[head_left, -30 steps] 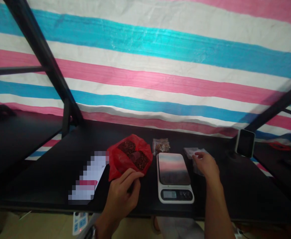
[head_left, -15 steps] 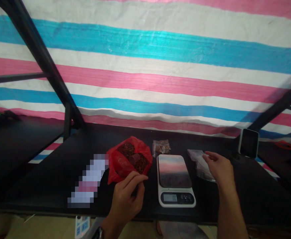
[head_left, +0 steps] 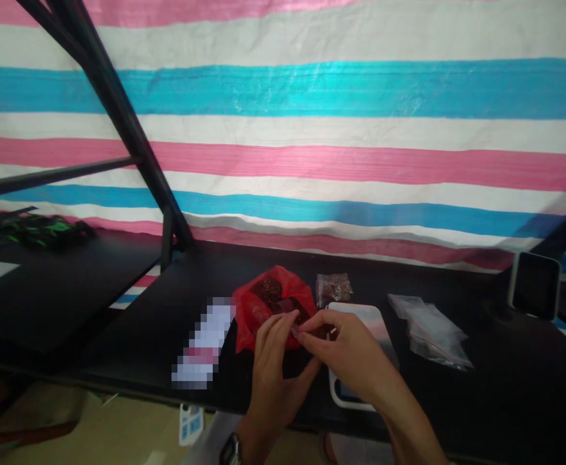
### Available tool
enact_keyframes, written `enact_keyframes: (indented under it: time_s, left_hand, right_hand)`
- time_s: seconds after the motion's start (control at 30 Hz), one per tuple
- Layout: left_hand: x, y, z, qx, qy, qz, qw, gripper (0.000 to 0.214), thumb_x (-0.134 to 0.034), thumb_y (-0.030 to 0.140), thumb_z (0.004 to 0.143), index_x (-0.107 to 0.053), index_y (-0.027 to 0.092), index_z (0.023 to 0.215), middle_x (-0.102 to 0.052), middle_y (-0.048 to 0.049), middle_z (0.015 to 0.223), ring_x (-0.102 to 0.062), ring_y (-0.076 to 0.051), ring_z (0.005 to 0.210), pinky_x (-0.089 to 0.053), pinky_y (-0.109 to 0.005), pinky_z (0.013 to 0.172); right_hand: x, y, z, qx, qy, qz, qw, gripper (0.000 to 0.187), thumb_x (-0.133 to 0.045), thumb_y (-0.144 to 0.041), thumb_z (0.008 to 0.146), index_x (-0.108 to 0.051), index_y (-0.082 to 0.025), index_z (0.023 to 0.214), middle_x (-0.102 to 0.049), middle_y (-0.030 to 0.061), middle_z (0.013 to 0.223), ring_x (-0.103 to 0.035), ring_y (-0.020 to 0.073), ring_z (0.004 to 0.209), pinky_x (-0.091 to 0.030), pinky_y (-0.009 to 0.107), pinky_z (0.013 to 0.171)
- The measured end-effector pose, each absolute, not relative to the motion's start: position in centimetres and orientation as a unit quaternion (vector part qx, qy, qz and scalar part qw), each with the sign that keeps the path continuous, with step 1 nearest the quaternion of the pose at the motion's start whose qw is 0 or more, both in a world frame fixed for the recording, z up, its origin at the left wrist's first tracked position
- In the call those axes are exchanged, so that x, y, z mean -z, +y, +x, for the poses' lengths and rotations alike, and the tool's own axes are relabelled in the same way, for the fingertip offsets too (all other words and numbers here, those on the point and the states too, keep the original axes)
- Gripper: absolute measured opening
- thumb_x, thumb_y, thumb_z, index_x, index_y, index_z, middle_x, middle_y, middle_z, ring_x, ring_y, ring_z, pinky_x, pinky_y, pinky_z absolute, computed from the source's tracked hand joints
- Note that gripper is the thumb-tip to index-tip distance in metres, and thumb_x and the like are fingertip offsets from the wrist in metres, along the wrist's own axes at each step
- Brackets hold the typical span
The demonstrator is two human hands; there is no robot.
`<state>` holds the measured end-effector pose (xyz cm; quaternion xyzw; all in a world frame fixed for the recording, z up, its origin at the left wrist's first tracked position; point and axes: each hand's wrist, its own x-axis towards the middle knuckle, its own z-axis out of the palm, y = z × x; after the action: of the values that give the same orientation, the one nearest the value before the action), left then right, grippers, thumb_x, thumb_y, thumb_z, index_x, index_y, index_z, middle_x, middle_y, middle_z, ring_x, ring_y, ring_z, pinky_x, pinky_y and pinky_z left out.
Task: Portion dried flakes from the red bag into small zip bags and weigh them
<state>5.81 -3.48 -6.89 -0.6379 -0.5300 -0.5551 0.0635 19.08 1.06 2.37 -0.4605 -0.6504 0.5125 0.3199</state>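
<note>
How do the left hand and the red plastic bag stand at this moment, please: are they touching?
Touching. The head view shows the left hand with its fingers lying on the lower front of the red plastic bag.

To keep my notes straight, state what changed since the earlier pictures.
The right hand left the clear plastic bags and moved left over the kitchen scale to the red plastic bag, joining the left hand at its edge. The small packet stayed put.
</note>
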Motion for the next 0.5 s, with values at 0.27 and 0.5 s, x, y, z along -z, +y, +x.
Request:
enact_keyframes:
  time_s: [0.27,0.5]
  left_hand:
    - [6.68,-4.11,5.12,0.563,-0.502,-0.657,0.007,0.063,-0.066,0.016,0.094,-0.049,0.025,0.153,-0.070,-0.0146,0.139,-0.064,-0.031,0.132,-0.059,-0.050,0.108]
    - [6.97,-4.40,4.87,0.602,-0.512,-0.605,-0.099,0.057,-0.073,0.022,0.092,-0.056,0.028,0.146,-0.072,-0.0116,0.138,-0.072,-0.028,0.126,-0.061,-0.046,0.108]
  right_hand:
    - [-2.51,1.75,19.95,-0.529,-0.647,-0.435,0.335,0.009,-0.069,-0.028,0.086,-0.074,-0.021,0.084,-0.073,-0.0001,0.075,-0.066,0.0157,0.070,-0.051,0.025,0.063]
    - [-2.47,1.22,19.06,-0.556,-0.651,-0.412,0.311,0.006,-0.066,-0.028,0.087,-0.066,-0.022,0.085,-0.069,-0.0013,0.076,-0.065,0.0161,0.071,-0.051,0.026,0.064]
